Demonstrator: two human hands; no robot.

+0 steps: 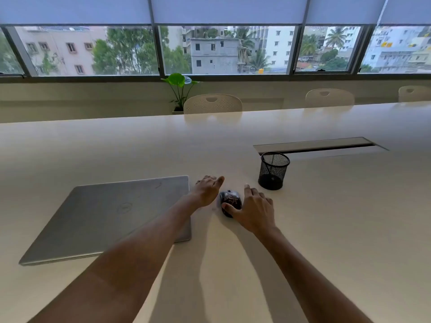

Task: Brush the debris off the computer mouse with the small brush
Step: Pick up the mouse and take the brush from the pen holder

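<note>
From the head view, the mouse (229,201) is lying on the surface (326,229), reddish debris speckling its top, so brushing looks not yet begun. The right hand (253,209) is resting spread against its 3 o'clock side; the left hand (207,190) is hovering open at 10 o'clock, holding nothing. A thin stick, possibly the brush, is leaning in the mesh cup (273,170) at 2 o'clock; a closed laptop (105,215) is sitting at 9 o'clock.

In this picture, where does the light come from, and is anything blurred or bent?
Head view: daylight comes from the windows behind the table, so both arms throw soft shadows toward the camera; the glossy top mirrors the chairs; the wide lens bows the table's far edge; the left hand, right hand and mouse look slightly soft, the debris not sharp.
</note>
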